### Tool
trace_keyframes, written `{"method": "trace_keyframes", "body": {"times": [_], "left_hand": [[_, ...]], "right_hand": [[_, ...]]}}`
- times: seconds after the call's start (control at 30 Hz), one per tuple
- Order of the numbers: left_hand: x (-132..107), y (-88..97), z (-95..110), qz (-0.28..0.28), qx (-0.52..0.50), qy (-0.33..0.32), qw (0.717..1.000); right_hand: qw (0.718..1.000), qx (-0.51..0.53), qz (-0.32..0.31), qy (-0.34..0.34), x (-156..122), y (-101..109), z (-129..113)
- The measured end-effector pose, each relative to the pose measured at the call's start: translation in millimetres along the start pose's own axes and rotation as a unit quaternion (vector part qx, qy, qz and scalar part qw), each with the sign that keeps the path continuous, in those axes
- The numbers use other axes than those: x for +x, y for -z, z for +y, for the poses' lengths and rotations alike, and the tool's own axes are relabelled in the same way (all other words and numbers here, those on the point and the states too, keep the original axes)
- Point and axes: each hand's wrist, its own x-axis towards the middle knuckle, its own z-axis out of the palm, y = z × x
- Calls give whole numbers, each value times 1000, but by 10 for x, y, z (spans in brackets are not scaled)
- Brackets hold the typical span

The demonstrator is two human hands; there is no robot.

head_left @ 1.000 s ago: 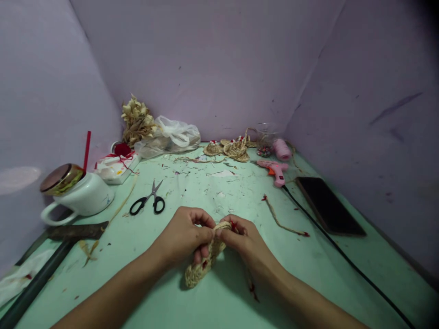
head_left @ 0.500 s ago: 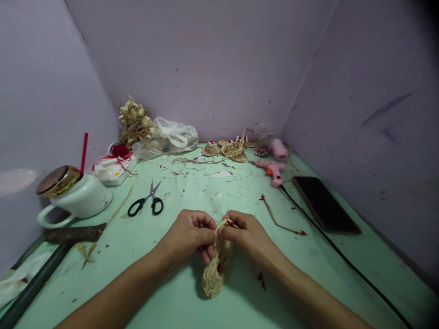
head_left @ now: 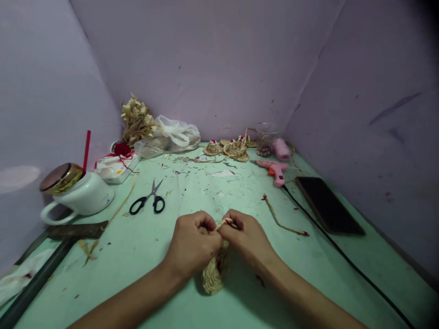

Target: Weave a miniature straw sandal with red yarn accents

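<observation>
The left hand [head_left: 195, 246] has been rolled inward over the braided straw-coloured piece [head_left: 212, 278] toward the pale-green table's [head_left: 192, 194] near edge, the twisted beige cord [head_left: 222, 224] being pinched by its fingers and the right hand's [head_left: 249, 235], apparently for firmer control.

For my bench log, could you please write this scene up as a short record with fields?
Left hand: gripping braided straw piece
Right hand: pinching the same piece
Scissors: blades apart, on the green tabletop
Glue gun: pink, black cable attached
Straw cord: red at both ends
Phone: screen dark, right of the cable
</observation>
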Motion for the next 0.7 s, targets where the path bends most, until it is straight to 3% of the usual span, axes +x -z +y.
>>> {"method": "trace_keyframes", "body": {"times": [0.1,0.2,0.3,0.7], "left_hand": [[241,146,-74,-78,-130,53,987],[473,276,-163,-75,-234,73,967],[560,311,-237,-84,-240,87,963],[552,283,-305,-142,-234,82,958]], "right_hand": [[993,105,-48,5,58,84,66],[974,201,-90,-50,144,151,145],[971,206,-82,-93,218,156,219],[979,173,-77,-80,276,130,321]]}}
